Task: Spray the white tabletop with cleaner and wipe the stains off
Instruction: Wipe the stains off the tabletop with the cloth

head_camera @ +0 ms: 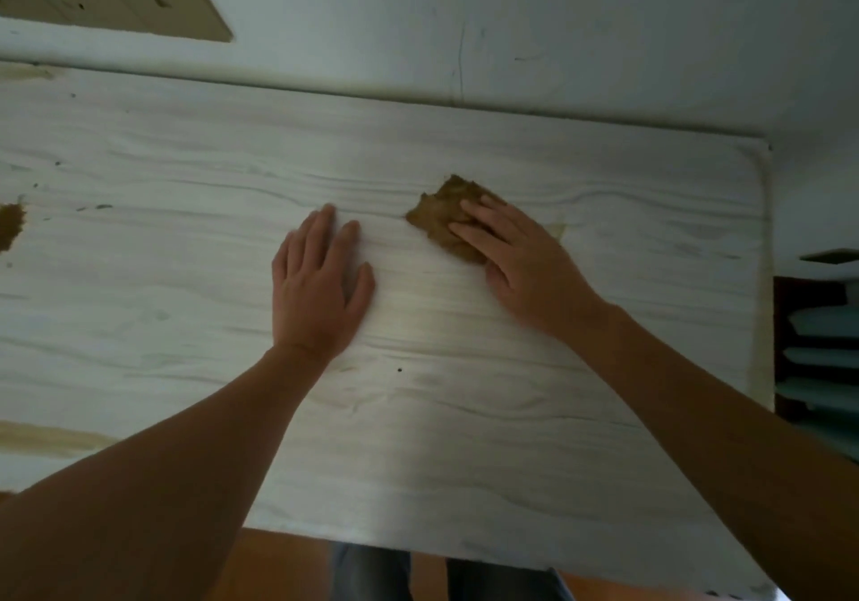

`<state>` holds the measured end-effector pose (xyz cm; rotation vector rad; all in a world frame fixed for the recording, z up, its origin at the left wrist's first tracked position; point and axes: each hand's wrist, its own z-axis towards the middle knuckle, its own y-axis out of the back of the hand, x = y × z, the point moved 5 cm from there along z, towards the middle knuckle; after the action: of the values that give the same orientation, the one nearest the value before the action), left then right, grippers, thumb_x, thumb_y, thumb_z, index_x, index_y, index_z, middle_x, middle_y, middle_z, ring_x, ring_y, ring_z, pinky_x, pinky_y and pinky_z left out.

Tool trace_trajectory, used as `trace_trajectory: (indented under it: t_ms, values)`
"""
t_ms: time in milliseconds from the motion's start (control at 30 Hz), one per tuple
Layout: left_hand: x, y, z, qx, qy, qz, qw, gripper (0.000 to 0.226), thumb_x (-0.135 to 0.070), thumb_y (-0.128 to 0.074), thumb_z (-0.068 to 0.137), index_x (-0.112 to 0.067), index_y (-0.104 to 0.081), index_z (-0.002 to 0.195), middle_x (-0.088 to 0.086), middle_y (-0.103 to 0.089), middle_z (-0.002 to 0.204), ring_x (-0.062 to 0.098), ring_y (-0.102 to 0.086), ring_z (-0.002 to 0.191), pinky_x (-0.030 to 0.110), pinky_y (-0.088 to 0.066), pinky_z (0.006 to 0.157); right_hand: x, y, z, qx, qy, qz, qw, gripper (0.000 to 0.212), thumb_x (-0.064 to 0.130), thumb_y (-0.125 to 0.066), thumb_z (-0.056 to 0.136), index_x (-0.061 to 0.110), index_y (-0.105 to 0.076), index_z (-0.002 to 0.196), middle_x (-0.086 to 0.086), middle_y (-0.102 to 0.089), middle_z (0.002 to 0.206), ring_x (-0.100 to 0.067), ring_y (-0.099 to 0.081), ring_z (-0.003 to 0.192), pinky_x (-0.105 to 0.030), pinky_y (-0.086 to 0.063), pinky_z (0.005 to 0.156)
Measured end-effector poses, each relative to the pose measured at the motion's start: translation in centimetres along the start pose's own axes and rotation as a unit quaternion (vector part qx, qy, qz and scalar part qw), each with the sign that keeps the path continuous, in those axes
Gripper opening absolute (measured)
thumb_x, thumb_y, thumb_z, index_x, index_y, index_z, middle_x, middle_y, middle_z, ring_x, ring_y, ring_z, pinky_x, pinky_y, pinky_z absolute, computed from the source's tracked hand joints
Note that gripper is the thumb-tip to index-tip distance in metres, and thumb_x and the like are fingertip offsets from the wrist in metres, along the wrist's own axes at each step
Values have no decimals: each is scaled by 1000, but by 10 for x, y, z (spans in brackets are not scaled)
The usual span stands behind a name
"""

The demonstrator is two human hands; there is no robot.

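The white surface is filling the view. The left grip is lying flat near centre, fingers straight, holding nothing. The right grip, at its 2 o'clock, is pressing the brown cloth down under straight fingers, not curling round it. A brown stain is sitting at the surface's 9 o'clock edge, well apart. Being only pressed, the cloth is probably risking slipping free, and it may be smearing dirt rather than lifting it.

Single head cam, wide-angle, looking steeply down and forward, close over the tabletop, wall at frame top.
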<state>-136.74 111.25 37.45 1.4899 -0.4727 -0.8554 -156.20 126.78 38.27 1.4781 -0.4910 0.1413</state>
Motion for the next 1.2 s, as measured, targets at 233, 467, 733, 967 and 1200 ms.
trace_trajectory:
  t_ms: [233,467,733,967,1200]
  values:
    - [0,0,0,-19,-3,1,1000,55,-42,-45,98,-17,-53,146,11,-40,162,32,-35,150,47,-26,124,-69,27,65,-143,-268,31,952,56,16,-41,87,11,-52,142,-13,-42,153,-33,-35,144,-46,-27,120]
    - [-1,1,1,-11,2,5,1000,57,-43,-46,98,-17,-51,149,10,-38,164,31,-33,151,47,-26,123,15,-11,48,-59,-56,47,996,53,8,-50,88,15,-56,140,-7,-45,152,-27,-34,145,-44,-26,121]
    - [-1,1,0,-21,6,-2,1000,57,-44,-45,97,-16,-54,146,11,-41,162,32,-34,149,47,-27,121,-102,43,-23,-128,-259,10,957,52,7,-49,94,12,-48,146,-12,-38,157,-31,-30,147,-49,-25,122]
    - [-2,2,0,-25,3,2,1000,56,-41,-46,96,-16,-54,146,12,-42,161,33,-36,147,49,-29,119,-55,20,-30,-130,-254,19,958,55,8,-44,88,10,-51,143,-13,-39,155,-34,-32,146,-46,-26,122]
    - [-1,1,-1,-12,7,-7,1000,59,-43,-44,97,-15,-52,147,13,-39,162,35,-34,149,51,-28,120,-50,24,-76,-15,-119,-11,993,53,20,-38,95,16,-48,147,-5,-35,160,-24,-27,150,-42,-23,123]
